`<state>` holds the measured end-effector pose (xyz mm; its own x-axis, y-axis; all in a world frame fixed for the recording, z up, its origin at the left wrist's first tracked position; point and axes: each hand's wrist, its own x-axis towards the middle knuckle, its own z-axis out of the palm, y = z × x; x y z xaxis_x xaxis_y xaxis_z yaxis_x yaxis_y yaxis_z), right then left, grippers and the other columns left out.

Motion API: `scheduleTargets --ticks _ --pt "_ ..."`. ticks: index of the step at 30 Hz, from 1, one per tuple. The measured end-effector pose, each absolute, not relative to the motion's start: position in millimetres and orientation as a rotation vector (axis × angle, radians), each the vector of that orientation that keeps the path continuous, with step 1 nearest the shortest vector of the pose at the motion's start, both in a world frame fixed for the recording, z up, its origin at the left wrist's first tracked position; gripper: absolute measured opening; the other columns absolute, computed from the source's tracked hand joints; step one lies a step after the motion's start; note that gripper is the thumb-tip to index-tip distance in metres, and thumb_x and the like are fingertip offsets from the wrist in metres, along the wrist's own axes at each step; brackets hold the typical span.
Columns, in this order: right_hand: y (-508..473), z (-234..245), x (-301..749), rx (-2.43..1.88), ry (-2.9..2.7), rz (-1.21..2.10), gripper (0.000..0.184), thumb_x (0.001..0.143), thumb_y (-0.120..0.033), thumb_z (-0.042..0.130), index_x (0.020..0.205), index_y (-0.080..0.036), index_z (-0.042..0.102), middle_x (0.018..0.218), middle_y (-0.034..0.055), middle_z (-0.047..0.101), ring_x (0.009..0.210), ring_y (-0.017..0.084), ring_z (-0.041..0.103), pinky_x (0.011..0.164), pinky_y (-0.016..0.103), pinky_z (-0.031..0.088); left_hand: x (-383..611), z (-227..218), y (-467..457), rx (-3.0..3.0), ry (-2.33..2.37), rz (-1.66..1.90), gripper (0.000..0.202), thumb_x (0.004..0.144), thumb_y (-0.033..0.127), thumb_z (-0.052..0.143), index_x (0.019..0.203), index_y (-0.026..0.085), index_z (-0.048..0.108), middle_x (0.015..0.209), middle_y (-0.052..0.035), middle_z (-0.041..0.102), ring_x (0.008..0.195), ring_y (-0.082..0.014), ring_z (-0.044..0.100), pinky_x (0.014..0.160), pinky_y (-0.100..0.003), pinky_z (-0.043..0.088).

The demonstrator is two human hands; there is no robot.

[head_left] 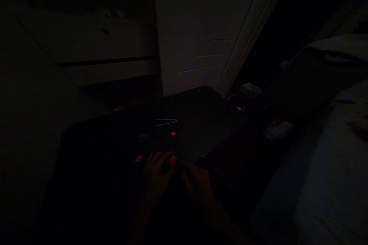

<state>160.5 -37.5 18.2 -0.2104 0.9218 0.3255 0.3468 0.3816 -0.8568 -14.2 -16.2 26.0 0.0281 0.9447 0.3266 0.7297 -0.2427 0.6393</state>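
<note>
The view is very dark. Over a dark table point(198, 111), my left hand point(155, 170) pinches a small red-orange piece point(172, 159) between thumb and fingers. My right hand point(197, 180) is closed at the right side of that piece; a tiny pale bit shows by its fingertips, too dim to name. A small orange piece point(138, 158) lies left of my left hand, and another orange piece point(173, 133) lies farther back. Behind it rests a thin V-shaped metal tool like tweezers point(166, 122), its closed end to the right.
A dim dark object point(143, 138) sits on the table's left part. Behind the table stand a pale door point(198, 38) and a drawer unit point(115, 46). To the right are a box point(251, 90) with a cable near it, a plastic packet point(278, 130) and a bed with light bedding point(330, 183).
</note>
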Motion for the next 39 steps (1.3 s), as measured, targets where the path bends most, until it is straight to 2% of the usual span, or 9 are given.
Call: scheduleTargets --ticks 3,8,12,17,20,23,28,33,39 --pt "-33.9 12.7 165.4 -1.139 -1.716 0.868 0.034 0.101 -0.016 0.055 0.126 -0.021 0.078 0.119 0.0094 0.082 0.104 0.025 0.081 0.093 0.033 0.064 -18.0 27.5 -16.4 2.028 1.668 0.973 0.029 0.090 0.025 0.072 0.119 0.029 0.078 0.099 -0.0018 0.078 0.100 -0.0251 0.071 0.094 -0.039 0.053" --pt "-17.5 16.2 179.2 -1.118 -1.714 1.034 0.028 0.101 -0.021 0.060 0.119 -0.025 0.082 0.114 0.0044 0.084 0.100 0.023 0.081 0.093 0.032 0.062 -33.3 34.2 -12.9 1.944 1.614 0.772 0.026 0.088 0.032 0.076 0.114 0.035 0.079 0.106 0.0000 0.078 0.101 -0.0255 0.073 0.109 -0.051 0.046" --pt "-4.9 25.7 184.8 -1.131 -1.743 1.112 0.026 0.100 -0.022 0.062 0.113 -0.024 0.084 0.105 0.0027 0.086 0.092 0.022 0.082 0.086 0.030 0.062 -42.1 38.6 -5.5 1.922 1.556 0.749 0.019 0.088 0.035 0.075 0.107 0.033 0.079 0.111 -0.0024 0.077 0.109 -0.0280 0.071 0.109 -0.051 0.046" --pt "6.5 35.3 192.9 -1.124 -1.974 0.957 0.020 0.103 -0.029 0.066 0.113 -0.024 0.082 0.110 0.0039 0.084 0.097 0.022 0.079 0.090 0.031 0.058 -45.2 40.5 2.0 1.976 1.485 0.720 0.026 0.085 0.038 0.078 0.111 0.036 0.079 0.115 -0.0022 0.075 0.113 -0.0285 0.068 0.102 -0.047 0.050" --pt "14.3 39.5 199.6 -1.072 -2.248 0.710 0.021 0.106 -0.028 0.062 0.115 -0.023 0.081 0.099 0.0058 0.081 0.089 0.020 0.075 0.078 0.027 0.053 -43.6 40.5 4.2 1.990 1.467 0.710 0.018 0.083 0.036 0.079 0.101 0.033 0.081 0.111 -0.0019 0.075 0.110 -0.0277 0.067 0.097 -0.044 0.051" --pt "20.9 42.5 203.7 -1.012 -2.447 0.480 0.021 0.106 -0.024 0.061 0.117 -0.020 0.079 0.092 0.0064 0.076 0.083 0.019 0.068 0.068 0.026 0.044 -40.7 39.6 4.5 1.977 1.479 0.733 0.019 0.083 0.035 0.079 0.101 0.031 0.080 0.108 -0.0024 0.075 0.110 -0.0281 0.066 0.096 -0.044 0.050" --pt "26.2 43.1 207.6 -0.886 -2.542 0.503 0.019 0.103 -0.016 0.061 0.113 -0.019 0.076 0.088 0.0025 0.072 0.073 0.015 0.062 0.063 0.026 0.037 -39.0 39.1 3.2 1.941 1.457 0.755 0.018 0.083 0.035 0.080 0.100 0.031 0.080 0.108 -0.0028 0.074 0.109 -0.0276 0.066 0.098 -0.044 0.050" --pt "26.6 43.5 211.4 -0.797 -2.561 0.586 0.021 0.106 -0.018 0.056 0.111 -0.020 0.076 0.088 0.0018 0.071 0.071 0.014 0.063 0.063 0.026 0.037 -40.0 37.8 2.9 1.953 1.473 0.775 0.018 0.083 0.037 0.081 0.100 0.031 0.080 0.107 -0.0022 0.073 0.108 -0.0276 0.066 0.098 -0.044 0.050" --pt "24.9 41.2 207.0 -0.862 -2.584 0.379 0.022 0.101 -0.016 0.058 0.114 -0.021 0.075 0.082 0.0009 0.069 0.066 0.014 0.058 0.059 0.028 0.031 -40.5 36.7 4.1 1.946 1.428 0.794 0.016 0.084 0.034 0.081 0.100 0.030 0.080 0.105 -0.0019 0.073 0.106 -0.0261 0.067 0.095 -0.042 0.052"
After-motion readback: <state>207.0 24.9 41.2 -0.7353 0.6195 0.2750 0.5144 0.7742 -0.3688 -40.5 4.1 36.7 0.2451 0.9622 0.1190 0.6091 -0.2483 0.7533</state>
